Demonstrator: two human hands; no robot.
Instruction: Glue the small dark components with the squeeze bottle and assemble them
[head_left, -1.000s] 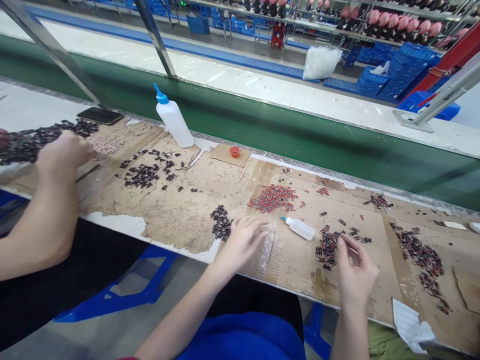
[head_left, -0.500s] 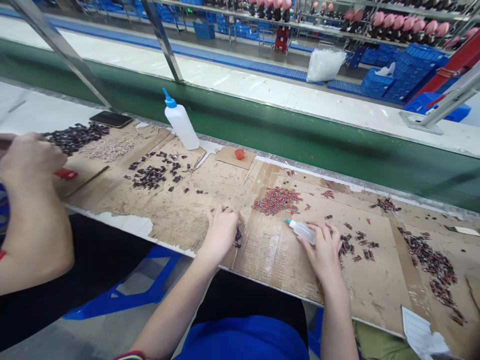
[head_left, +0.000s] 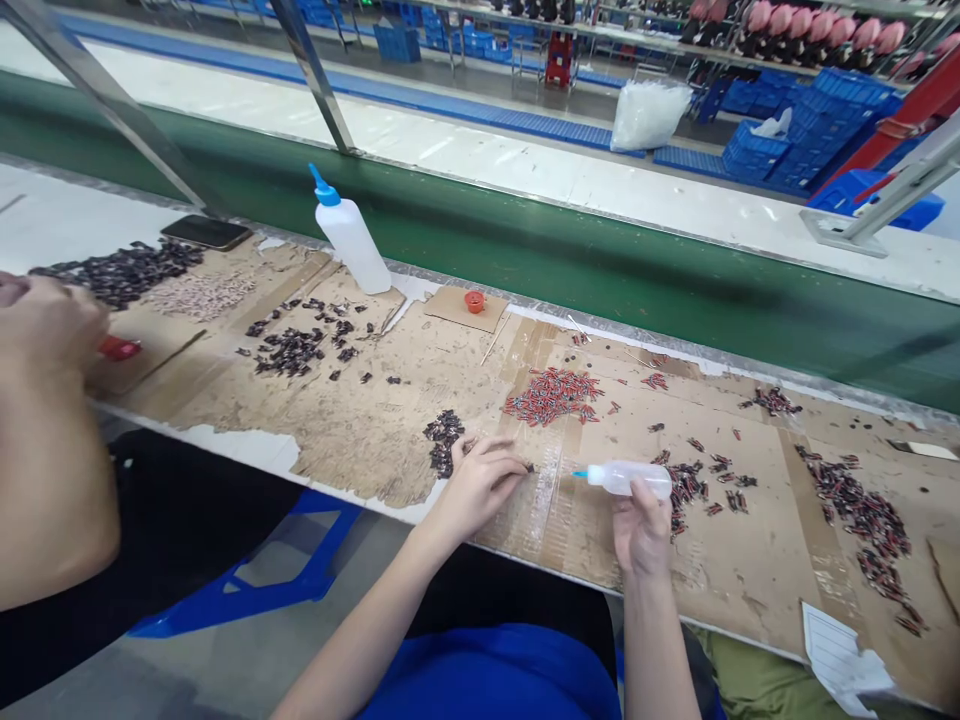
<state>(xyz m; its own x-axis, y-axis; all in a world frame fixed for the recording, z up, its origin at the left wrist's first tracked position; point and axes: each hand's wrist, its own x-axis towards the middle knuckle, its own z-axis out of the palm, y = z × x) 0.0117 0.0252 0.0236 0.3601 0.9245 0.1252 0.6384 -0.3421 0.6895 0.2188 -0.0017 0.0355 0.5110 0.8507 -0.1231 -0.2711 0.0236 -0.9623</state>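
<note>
My left hand (head_left: 484, 482) pinches a tiny dark piece (head_left: 530, 467) between its fingertips, just right of a small pile of dark parts (head_left: 444, 440). In my right hand (head_left: 643, 528) is a small clear bottle (head_left: 628, 478), held level, its blue tip pointing left toward the piece with a gap between them. Beyond the hands lies a heap of small red parts (head_left: 553, 396). Dark and red pieces (head_left: 686, 487) are spread beside and behind my right hand.
A large white bottle with a blue nozzle (head_left: 352, 242) stands at the back, left of a red cap (head_left: 474, 301) on cardboard. At far left a person's hands (head_left: 49, 320) hold something red. More parts (head_left: 855, 510) lie to the right, dark ones (head_left: 292, 350) to the left.
My left hand has moved right, off the dark pile, with a small piece at its fingertips. My right hand has turned and lifted the small bottle, which now lies level in its grip.
</note>
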